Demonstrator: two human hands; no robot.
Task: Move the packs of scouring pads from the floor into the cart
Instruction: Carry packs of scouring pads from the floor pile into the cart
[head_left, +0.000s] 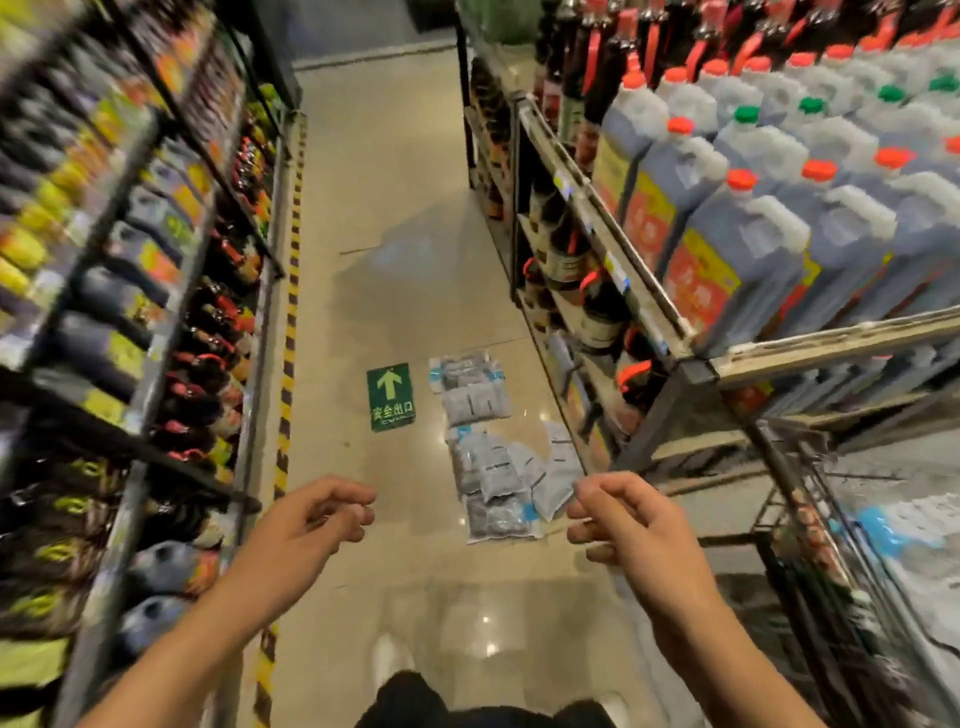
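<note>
Both hands, left (317, 525) and right (618, 519), hover loosely curled and empty above packs of scouring pads (488, 467) lying on the aisle floor (395, 260); cart (852, 571) at right.

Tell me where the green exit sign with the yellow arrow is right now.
In the head view, the green floor sign lies flat on the beige tiled floor, mid-aisle, just left of the row of clear plastic scouring-pad packs.

Glossy tiled floor (415, 208) bears scouring-pad packs (488, 457) beside an arrow sign (390, 396).
</note>
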